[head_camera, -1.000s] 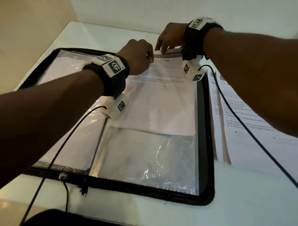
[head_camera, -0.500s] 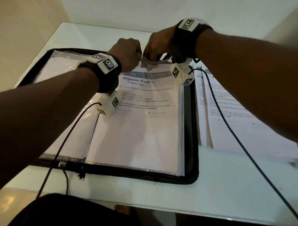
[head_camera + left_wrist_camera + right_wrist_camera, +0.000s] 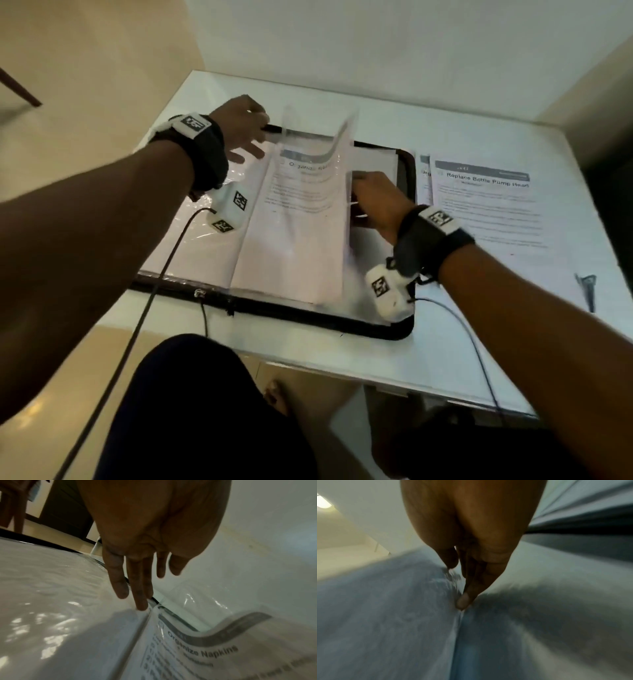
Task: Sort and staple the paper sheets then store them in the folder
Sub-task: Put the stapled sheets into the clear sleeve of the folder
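Folder (image 3: 404,329): black, zip-edged, lying open flat on the white table (image 3: 342,356), filled with clear plastic sleeves.
Filed sheet (image 3: 301,219): printed page headed "Organize Napkins", inside a sleeve on the folder's right half; its top edge curls upward.
Raised sleeve (image 3: 318,133): clear plastic leaf standing up and bowed over the filed sheet, between the two hands; blurred.
Left hand (image 3: 239,126): at the folder's far edge, left of the raised sleeve; fingers straight and spread, nothing gripped. In the left wrist view the fingertips (image 3: 141,604) touch the plastic by the spine, just beside the filed sheet's top corner.
Right hand (image 3: 376,202): on the right half of the folder, against the right edge of the raised sleeve. In the right wrist view thumb and fingers (image 3: 464,601) come together at a fold of pale, blurred plastic; the pinch looks closed on the sleeve edge.
Left pages (image 3: 191,240): white sheets under crinkled plastic on the folder's left half, below the left wrist.
Loose sheets (image 3: 486,212): printed pages on the table just right of the folder, top one headed "Replace Bottle Pump Head"; clear of both hands.
Small dark object (image 3: 587,284): on the table near its right edge; too blurred to identify.
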Demonstrator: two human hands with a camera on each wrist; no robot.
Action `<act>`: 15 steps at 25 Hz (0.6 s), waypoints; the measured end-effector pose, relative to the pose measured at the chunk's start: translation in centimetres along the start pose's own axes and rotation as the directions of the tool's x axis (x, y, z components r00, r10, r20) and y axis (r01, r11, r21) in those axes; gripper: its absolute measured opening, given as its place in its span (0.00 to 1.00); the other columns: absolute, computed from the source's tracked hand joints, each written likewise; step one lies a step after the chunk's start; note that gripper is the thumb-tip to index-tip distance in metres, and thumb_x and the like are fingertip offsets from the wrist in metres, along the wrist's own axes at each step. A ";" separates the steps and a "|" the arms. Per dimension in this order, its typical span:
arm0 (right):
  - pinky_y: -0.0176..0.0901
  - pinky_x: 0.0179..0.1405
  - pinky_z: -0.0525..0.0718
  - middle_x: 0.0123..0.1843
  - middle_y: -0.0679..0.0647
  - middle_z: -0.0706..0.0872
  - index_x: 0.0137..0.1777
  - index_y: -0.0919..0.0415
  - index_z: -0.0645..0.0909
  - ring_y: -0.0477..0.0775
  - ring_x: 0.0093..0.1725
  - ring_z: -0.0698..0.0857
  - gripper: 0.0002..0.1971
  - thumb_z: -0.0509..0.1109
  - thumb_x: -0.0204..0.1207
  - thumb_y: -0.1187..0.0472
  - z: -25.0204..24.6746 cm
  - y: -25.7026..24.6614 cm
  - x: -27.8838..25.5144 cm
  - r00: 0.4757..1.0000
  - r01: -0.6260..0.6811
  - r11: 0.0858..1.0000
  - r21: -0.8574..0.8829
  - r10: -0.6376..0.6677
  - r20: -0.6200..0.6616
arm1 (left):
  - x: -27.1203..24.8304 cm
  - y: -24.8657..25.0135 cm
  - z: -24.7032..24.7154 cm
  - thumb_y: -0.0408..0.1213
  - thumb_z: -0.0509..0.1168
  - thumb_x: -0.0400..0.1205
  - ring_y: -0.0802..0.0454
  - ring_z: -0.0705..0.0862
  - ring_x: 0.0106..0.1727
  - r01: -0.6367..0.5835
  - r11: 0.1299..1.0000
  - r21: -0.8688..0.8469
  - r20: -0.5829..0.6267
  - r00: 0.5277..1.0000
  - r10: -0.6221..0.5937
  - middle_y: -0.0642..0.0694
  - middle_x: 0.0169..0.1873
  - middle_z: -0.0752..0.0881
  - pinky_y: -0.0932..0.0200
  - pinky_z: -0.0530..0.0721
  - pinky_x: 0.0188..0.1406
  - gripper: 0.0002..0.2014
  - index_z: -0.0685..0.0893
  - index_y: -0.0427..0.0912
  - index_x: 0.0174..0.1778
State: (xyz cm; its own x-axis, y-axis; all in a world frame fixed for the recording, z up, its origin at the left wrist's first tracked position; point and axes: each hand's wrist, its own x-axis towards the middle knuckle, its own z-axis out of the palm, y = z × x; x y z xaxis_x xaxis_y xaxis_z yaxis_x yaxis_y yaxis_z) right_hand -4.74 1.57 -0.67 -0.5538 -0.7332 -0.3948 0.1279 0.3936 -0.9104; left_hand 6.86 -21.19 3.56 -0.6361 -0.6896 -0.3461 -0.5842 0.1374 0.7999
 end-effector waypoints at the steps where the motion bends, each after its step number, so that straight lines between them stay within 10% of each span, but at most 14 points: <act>1: 0.41 0.33 0.87 0.44 0.58 0.90 0.56 0.64 0.86 0.54 0.37 0.88 0.12 0.63 0.86 0.59 1.7 0.0 -0.8 0.999 -0.024 0.997 0.072 0.025 -0.023 | -1.7 -0.5 -0.8 0.51 0.62 0.89 0.40 0.92 0.52 0.023 0.999 -0.023 0.050 0.999 -0.022 0.43 0.58 0.89 0.49 0.81 0.51 0.15 0.79 0.47 0.67; 5: 0.54 0.58 0.83 0.53 0.48 0.94 0.66 0.54 0.84 0.55 0.57 0.90 0.16 0.63 0.85 0.50 7.0 -1.7 -2.6 1.000 0.018 0.967 0.256 -0.013 -0.022 | -8.3 -2.5 -3.2 0.70 0.56 0.85 0.41 0.92 0.53 0.032 0.989 -0.147 0.200 0.980 -0.002 0.47 0.61 0.90 0.41 0.85 0.55 0.29 0.85 0.52 0.68; 9: 0.58 0.61 0.79 0.65 0.46 0.90 0.69 0.50 0.84 0.53 0.68 0.84 0.14 0.64 0.86 0.57 12.8 -4.0 -3.1 0.993 0.099 0.976 0.195 -0.108 0.038 | -11.9 -4.3 -6.6 0.74 0.48 0.84 0.43 0.91 0.60 0.028 0.893 -0.448 0.169 0.984 0.054 0.46 0.60 0.92 0.43 0.87 0.56 0.36 0.88 0.52 0.66; 12: 0.45 0.51 0.82 0.73 0.51 0.84 0.74 0.54 0.83 0.51 0.68 0.81 0.18 0.65 0.86 0.63 16.3 -4.5 -1.8 0.985 0.149 0.988 0.038 -0.152 0.086 | -13.2 -5.8 -9.6 0.61 0.55 0.90 0.44 0.90 0.52 0.059 0.833 -0.550 0.113 0.994 0.005 0.42 0.55 0.92 0.56 0.87 0.45 0.26 0.86 0.42 0.63; 15: 0.39 0.59 0.79 0.77 0.57 0.81 0.77 0.63 0.80 0.52 0.70 0.80 0.21 0.66 0.84 0.70 19.4 -3.6 -0.1 0.973 0.192 0.974 -0.117 -0.174 0.149 | -12.2 -9.5 -11.9 0.34 0.66 0.87 0.34 0.88 0.59 0.086 0.978 -0.192 -0.046 0.994 -0.097 0.33 0.64 0.87 0.37 0.89 0.57 0.18 0.80 0.39 0.74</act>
State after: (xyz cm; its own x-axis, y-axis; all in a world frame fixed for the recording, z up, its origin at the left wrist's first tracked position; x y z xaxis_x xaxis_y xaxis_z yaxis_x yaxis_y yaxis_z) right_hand 10.83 -10.51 0.20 -0.4384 -0.8648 -0.2448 -0.0777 0.3078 -0.9483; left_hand 26.13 -22.56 6.00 -0.5527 -0.7317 -0.3989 -0.5294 -0.0613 0.8461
